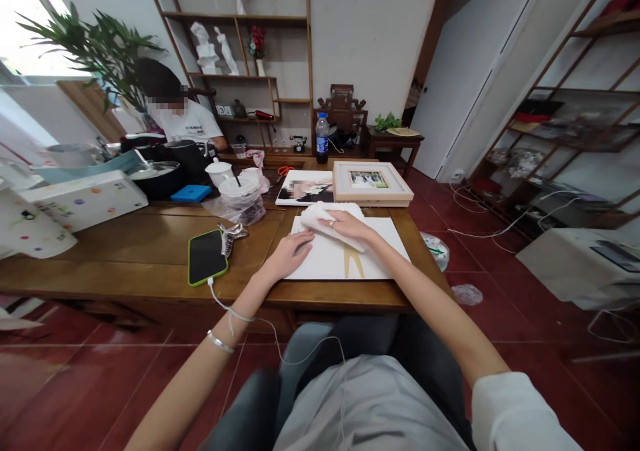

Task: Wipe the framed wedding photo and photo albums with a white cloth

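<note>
A white rectangular panel [380, 251] lies flat on the wooden table [125, 251] in front of me, with a gold mark near its front edge. My left hand [289, 252] rests on the panel's left part, fingers stretched flat. My right hand [349, 226] presses a folded white cloth [323, 216] onto the panel's far left area, fingers closed over it. Behind the panel stands a light wooden picture frame [372, 183], and beside that lies a printed photo [305, 188].
A green-cased phone [207, 256] with a white cable lies left of the panel, beside crumpled foil. Cups, a plastic bag, pots and a blue box crowd the table's far left. Another person sits across the table. A water bottle [322, 138], shelves and floor cables surround.
</note>
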{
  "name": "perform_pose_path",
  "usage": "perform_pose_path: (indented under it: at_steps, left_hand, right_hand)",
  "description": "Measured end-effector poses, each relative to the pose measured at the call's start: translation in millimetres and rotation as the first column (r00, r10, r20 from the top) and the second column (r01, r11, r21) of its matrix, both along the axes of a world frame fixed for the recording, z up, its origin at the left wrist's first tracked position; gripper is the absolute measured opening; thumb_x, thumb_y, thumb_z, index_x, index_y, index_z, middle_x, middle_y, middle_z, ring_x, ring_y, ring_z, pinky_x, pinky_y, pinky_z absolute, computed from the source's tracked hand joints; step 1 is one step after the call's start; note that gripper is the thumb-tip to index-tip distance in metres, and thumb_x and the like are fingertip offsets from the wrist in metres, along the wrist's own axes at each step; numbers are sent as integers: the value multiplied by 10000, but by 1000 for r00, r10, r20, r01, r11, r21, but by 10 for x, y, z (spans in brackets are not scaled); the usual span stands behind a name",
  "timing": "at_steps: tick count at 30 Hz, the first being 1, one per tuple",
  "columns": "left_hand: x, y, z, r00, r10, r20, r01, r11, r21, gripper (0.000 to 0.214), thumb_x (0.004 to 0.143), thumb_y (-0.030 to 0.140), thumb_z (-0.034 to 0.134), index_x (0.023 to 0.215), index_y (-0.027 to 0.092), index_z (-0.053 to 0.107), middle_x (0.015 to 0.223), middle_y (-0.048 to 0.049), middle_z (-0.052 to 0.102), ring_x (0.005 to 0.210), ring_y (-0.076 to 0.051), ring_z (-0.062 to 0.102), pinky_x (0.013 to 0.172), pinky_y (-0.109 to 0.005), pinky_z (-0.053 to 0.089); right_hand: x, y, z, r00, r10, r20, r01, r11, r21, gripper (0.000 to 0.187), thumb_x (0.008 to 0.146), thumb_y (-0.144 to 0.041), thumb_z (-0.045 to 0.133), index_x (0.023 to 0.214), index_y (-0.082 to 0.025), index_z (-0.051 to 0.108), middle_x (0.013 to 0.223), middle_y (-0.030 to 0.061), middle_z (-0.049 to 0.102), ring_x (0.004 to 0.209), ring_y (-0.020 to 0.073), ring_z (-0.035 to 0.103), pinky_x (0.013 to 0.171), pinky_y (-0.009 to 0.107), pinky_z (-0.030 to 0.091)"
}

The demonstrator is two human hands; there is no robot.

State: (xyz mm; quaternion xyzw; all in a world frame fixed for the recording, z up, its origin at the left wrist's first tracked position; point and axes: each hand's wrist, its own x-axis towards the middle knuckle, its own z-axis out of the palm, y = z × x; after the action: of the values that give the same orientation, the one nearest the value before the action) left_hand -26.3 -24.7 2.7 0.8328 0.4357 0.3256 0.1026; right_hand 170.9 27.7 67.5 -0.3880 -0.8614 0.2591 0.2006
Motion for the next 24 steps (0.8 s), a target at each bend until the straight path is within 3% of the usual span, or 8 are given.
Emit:
perform_pose_path:
  at_steps: [3,6,9,12,18,21,24]
  left_hand:
    - [5,-5,10,1000,12,-8,-12,1000,7,352,873,321,446,1105,127,626,1150,-113,626,1101,-235,561,977,-401,419]
    - [8,-13,15,1000,13,-2,-13,1000,-6,362,871,328,447,1109,121,626,1173,-117,613,1120,-235,551,994,-395,405]
    - [8,-19,16,1000,2,13,-2,1000,-29,376,873,340,446,1126,119,616,1226,-122,575,1182,-232,505,1032,-393,367]
    - [6,-20,11,1000,8,23,-7,999,-48,373,873,352,449,1126,133,614,1236,-118,569,1201,-236,486,1049,-415,343]
    - [2,-9,-15,999,-2,40,3,999,-34,375,873,360,442,1113,133,619,1224,-120,577,1202,-236,485,1046,-415,349]
    - [6,-11,-17,1000,8,26,-7,999,-37,373,873,357,435,1115,140,618,1234,-114,571,1209,-235,479,1046,-419,349]
    - [12,-16,-10,1000,16,19,-15,999,-35,358,872,351,435,1112,159,618,1235,-103,572,1212,-230,476,1043,-427,350]
  right_hand:
    - [-175,-52,6,998,35,43,-39,996,86,380,888,-368,421,1169,-168,580,1264,78,560,1164,256,492,985,363,345]
    - [-115,-89,-1,999,8,47,-12,996,90,364,884,-324,407,1143,-155,597,1233,88,582,1126,259,519,971,365,357]
    - [173,-103,-31,997,-69,-26,70,997,39,398,880,-369,403,1174,-171,583,1288,81,540,1167,256,488,1007,381,325]
    - [587,-138,-79,969,-223,-103,217,974,-58,497,856,-466,428,1247,-175,526,1352,80,475,1215,256,447,1038,395,292]
    - [1310,-295,-171,893,-433,-122,418,899,-130,505,829,-527,454,1195,-199,568,1286,75,543,1157,293,498,1012,436,331]
    - [1442,-405,-190,863,-496,-99,488,868,-97,504,838,-527,435,1201,-200,559,1287,74,542,1170,297,487,1011,444,336]
    - [1397,-596,-169,888,-458,-26,458,889,-16,462,857,-481,416,1205,-211,556,1296,63,533,1191,289,468,1019,448,327]
